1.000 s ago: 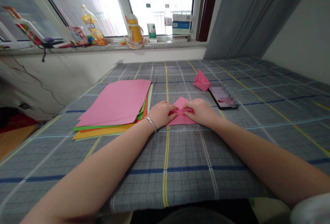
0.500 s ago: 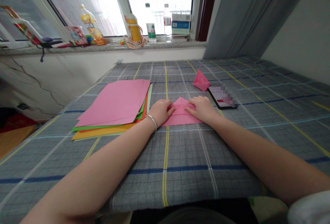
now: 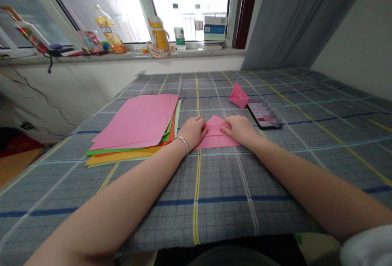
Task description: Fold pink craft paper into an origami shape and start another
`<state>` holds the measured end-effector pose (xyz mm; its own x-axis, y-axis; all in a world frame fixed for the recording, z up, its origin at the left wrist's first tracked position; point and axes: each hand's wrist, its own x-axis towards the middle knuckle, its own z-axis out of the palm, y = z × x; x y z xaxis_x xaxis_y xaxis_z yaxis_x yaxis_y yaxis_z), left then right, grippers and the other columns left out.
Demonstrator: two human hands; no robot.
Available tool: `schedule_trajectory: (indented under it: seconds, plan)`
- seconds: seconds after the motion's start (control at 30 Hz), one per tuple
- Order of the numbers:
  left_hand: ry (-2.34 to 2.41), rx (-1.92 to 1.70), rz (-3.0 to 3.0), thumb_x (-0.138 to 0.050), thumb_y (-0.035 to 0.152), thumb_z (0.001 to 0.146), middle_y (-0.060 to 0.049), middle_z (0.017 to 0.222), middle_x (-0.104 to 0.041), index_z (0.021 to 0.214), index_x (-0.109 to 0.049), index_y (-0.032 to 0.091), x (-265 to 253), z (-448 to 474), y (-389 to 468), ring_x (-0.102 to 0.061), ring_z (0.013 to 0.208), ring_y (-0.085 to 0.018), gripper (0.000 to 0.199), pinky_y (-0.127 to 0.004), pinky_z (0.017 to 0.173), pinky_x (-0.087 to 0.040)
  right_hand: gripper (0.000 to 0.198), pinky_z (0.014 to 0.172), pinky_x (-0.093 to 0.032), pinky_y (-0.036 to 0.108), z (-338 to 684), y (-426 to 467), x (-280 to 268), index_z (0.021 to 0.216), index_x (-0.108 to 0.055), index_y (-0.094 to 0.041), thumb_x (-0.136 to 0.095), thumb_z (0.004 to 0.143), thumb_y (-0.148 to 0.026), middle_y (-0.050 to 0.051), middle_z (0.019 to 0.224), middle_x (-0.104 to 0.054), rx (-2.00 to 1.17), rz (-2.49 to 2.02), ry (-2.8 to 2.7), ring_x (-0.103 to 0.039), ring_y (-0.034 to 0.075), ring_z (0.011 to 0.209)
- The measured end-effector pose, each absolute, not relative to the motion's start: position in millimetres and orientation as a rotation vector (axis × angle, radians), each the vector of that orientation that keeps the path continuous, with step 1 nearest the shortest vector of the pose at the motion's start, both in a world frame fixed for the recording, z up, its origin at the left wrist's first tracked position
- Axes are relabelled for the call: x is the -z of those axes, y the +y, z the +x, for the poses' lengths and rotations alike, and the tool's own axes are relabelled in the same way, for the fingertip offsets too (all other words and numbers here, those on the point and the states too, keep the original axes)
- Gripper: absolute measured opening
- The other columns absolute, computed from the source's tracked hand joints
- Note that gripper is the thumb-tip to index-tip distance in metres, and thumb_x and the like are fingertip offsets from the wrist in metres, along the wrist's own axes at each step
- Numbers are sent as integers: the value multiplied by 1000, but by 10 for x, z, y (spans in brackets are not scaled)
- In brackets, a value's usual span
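Observation:
A pink sheet of paper (image 3: 217, 137), partly folded with a pointed top, lies flat on the checked cloth. My left hand (image 3: 192, 131), with a silver bangle at its wrist, grips the sheet's left side between thumb and curled fingers. On the right side, my right hand (image 3: 240, 129) pinches the paper in the same way, its thumb across the fold. Both hands cover the outer parts of the sheet. Behind my right hand stands a folded pink paper shape (image 3: 239, 95), touching the corner of a phone (image 3: 263, 115).
A stack of coloured paper (image 3: 137, 121), pink on top, lies left of my left hand. The checked cloth (image 3: 171, 221) covers the table. Along the windowsill (image 3: 134, 56) stand bottles, a yellow flask (image 3: 159, 37) and boxes (image 3: 214, 29). A grey curtain (image 3: 284, 16) hangs at the right.
My left hand has shifted slightly to the right along the pink paper's edge. My right hand, the stack and the phone look unmoved.

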<state>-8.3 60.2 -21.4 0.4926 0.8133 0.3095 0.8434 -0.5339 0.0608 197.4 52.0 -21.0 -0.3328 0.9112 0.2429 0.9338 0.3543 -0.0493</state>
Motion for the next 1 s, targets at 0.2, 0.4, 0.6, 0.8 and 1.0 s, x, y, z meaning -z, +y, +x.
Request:
schedule_trajectory:
  seconds: [0.2,0.4,0.6,0.8,1.0]
  plan:
    - [-1307,457,-2494,-40,27,96,-11,108,-66,105,-62,16,210,-51,518,-57,103,-26,27,-46,95,-41,31,78,-39,34,1983,551,222,97,-64,-18,-50,90,-45,9,101,-70,133,-1700,-2385,-60,24,94]
    - [-1088,399,-2657,-35,31,98,-7,139,-52,128,-55,19,287,-45,539,-39,134,-24,38,-48,115,-19,30,76,-39,33,1981,554,211,99,-65,-19,-51,90,-44,10,102,-70,101,-1720,-2366,-62,24,93]
    - [-1119,164,-2832,-30,41,99,-9,151,-34,146,-33,17,277,-26,505,-26,142,-24,53,-51,117,-9,29,72,-38,32,1971,542,221,94,-65,-20,-47,92,-42,9,98,-71,139,-1714,-2359,-63,23,89]
    - [-1068,64,-2947,-32,43,98,-9,155,-24,149,-23,19,249,-40,489,-17,145,-21,58,-46,117,-11,28,71,-38,32,2007,532,210,94,-64,-20,-50,90,-44,8,95,-71,158,-1753,-2315,-63,23,87]
    - [-1067,14,-2966,-35,46,97,-11,156,-20,150,-23,24,219,-37,486,-16,145,-26,59,-52,115,-14,19,73,-39,33,2117,546,204,95,-64,-22,-54,89,-37,6,94,-71,194,-1780,-2281,-63,24,89]
